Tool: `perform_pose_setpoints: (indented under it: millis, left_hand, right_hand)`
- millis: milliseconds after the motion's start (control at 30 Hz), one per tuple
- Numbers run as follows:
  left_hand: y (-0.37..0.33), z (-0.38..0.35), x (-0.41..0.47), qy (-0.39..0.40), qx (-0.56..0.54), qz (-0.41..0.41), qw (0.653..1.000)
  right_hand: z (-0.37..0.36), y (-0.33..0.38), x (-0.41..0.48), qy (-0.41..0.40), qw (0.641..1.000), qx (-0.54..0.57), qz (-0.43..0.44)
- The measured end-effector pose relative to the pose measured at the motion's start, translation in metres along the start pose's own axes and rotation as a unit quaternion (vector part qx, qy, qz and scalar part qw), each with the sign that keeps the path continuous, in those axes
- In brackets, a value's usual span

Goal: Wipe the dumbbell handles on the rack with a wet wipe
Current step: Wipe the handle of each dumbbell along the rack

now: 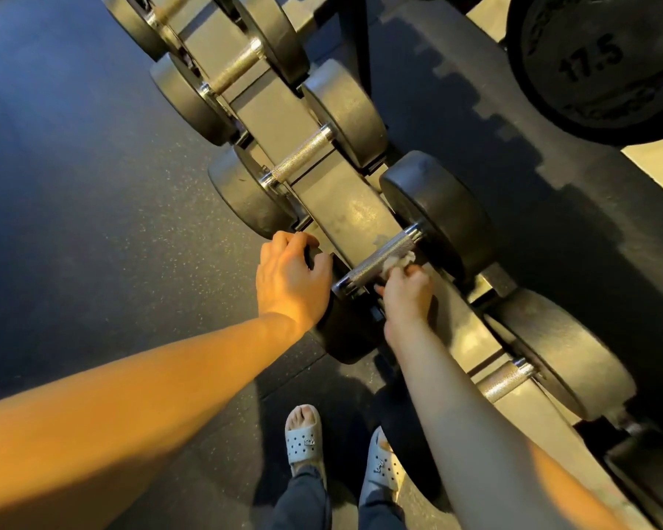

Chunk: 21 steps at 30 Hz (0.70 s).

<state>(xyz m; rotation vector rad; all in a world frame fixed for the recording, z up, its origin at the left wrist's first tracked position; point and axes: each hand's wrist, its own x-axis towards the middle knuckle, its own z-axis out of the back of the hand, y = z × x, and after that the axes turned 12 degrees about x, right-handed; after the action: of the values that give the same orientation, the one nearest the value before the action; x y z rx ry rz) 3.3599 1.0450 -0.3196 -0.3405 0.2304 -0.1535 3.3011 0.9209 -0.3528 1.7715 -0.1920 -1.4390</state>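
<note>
Fingers [412, 275] of the right hand [404, 300] pinch the wet wipe [399, 260] near the upper-right end of the handle [376, 258]; the left hand [291, 279] grips its lower-left head [345, 338].

Open above the knurled handle [377, 260], closed at each end by a black head [437, 212]. Crowded close on both sides by neighbouring dumbbells [303, 154] on the rack [345, 208]. Wide open over the speckled floor [112, 223] at left.

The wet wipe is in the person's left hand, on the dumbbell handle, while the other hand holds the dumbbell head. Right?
Not quite. The head view shows the wet wipe in the right hand, on the dumbbell handle, while the left hand holds the dumbbell head.
</note>
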Motion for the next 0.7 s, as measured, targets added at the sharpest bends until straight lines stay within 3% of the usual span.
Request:
perform_pose_setpoints:
  millis: [100, 167, 233, 267, 333, 400, 467, 567, 633, 700]
  left_hand:
    - [0.000, -0.001, 0.000, 0.000, 0.003, 0.002, 1.000]
    - [0.001, -0.001, -0.001, 0.000, 0.004, 0.001, 1.000]
    - [0.001, -0.001, 0.000, 0.002, 0.007, 0.000, 1.000]
    - [0.001, -0.001, 0.000, 0.005, 0.007, -0.001, 1.000]
    - [0.001, 0.000, 0.000, 0.006, 0.005, -0.004, 1.000]
    - [0.002, 0.000, 0.001, 0.008, 0.004, -0.006, 1.000]
    - [0.003, -0.001, 0.001, 0.011, 0.003, -0.005, 1.000]
    - [0.004, -0.002, 0.002, 0.013, 0.003, -0.007, 1.000]
    - [0.004, -0.002, 0.002, 0.016, 0.004, -0.010, 1.000]
    - [0.004, -0.001, 0.002, 0.018, 0.005, -0.011, 1.000]
  right_hand:
    - [0.010, -0.016, -0.007, 0.054, 0.983, -0.169, 0.052]
    - [0.014, -0.015, -0.012, 0.115, 0.942, -0.305, 0.083]
    - [0.015, -0.005, -0.012, 0.138, 0.920, -0.356, 0.087]
    - [0.016, 0.001, -0.007, 0.115, 0.937, -0.322, 0.076]
    - [0.018, 0.015, 0.009, 0.013, 0.990, -0.139, 0.013]
    - [0.019, 0.026, 0.018, -0.037, 0.994, 0.060, -0.079]
    - [0.013, 0.031, 0.016, 0.007, 0.987, 0.131, -0.088]
    - [0.002, 0.025, 0.007, 0.043, 0.994, 0.100, -0.008]
    - [0.002, 0.017, 0.010, 0.020, 0.995, -0.006, 0.102]
    - [0.010, 0.013, 0.014, -0.013, 0.968, -0.148, 0.203]
